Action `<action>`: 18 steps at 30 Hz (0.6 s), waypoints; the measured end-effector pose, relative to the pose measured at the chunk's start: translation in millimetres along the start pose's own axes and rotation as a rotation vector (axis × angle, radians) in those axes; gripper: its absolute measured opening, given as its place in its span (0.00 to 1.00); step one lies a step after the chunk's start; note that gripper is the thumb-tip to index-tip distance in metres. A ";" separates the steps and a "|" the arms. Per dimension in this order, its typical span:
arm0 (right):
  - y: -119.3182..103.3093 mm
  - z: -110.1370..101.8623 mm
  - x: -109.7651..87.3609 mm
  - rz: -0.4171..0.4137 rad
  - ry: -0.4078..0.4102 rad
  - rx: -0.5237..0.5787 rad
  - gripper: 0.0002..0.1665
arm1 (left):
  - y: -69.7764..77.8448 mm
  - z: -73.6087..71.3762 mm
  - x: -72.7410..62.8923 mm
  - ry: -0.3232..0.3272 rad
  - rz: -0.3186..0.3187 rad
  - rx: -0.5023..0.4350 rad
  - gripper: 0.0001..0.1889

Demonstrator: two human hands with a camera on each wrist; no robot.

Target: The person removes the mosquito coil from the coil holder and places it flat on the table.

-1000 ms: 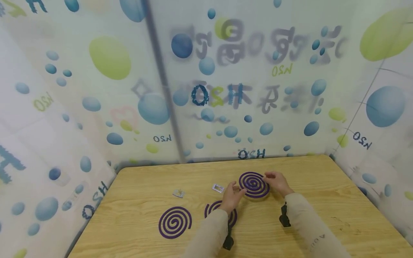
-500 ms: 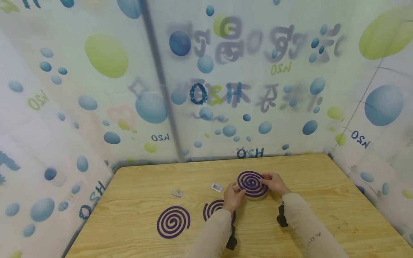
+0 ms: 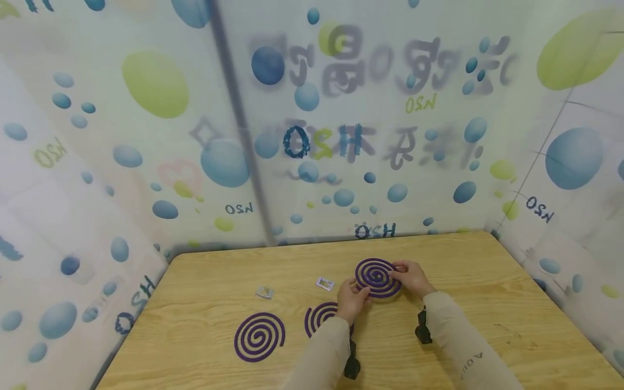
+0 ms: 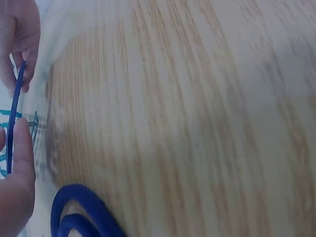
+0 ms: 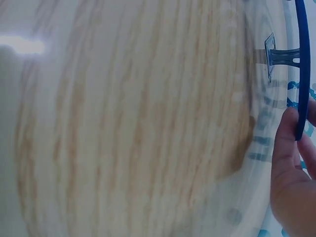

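Note:
A dark purple mosquito coil (image 3: 377, 277) is raised above the table's far right part in the head view. My left hand (image 3: 352, 302) pinches its near left edge between thumb and fingers. At the opposite edge, my right hand (image 3: 411, 277) holds the coil, thumb on the near face in the right wrist view. Under the coil's middle, a small metal stand (image 5: 285, 57) shows in that view, its arm reaching the coil and its flat base away from it. The left wrist view shows the coil (image 4: 15, 113) edge-on between both hands.
On the wooden table (image 3: 205, 287) lie a second purple coil (image 3: 258, 337) at the left and a third coil (image 3: 307, 319), partly hidden by my left arm. Two small metal stands (image 3: 265, 292) (image 3: 325, 284) lie behind them. A patterned curtain (image 3: 312, 189) rises behind the table.
My right hand's fingers have moved left over the coil's edge and now pinch it. My left hand has tightened at its own edge. The whole head view has drifted slightly.

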State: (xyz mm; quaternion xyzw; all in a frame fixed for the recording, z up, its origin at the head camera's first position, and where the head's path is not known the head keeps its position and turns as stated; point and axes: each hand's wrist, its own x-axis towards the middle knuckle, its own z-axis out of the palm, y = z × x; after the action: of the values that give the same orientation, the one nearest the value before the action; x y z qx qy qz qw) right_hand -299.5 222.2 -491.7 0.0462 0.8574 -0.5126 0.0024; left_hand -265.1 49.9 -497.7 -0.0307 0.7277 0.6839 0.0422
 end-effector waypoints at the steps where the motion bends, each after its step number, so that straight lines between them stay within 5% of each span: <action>1: 0.5 0.4 0.3 0.003 -0.001 0.003 0.21 | 0.2 0.6 0.2 0.006 -0.012 -0.010 0.26; 18: 1.5 -1.4 -2.0 0.037 -0.047 0.007 0.24 | -2.7 -0.3 1.4 0.024 -0.025 -0.050 0.23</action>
State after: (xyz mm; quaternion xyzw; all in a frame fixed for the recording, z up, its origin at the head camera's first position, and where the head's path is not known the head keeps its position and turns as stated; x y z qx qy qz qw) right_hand -297.3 224.0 -492.2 0.0498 0.8543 -0.5165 0.0317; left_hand -266.1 49.5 -500.6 -0.0489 0.7104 0.7009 0.0413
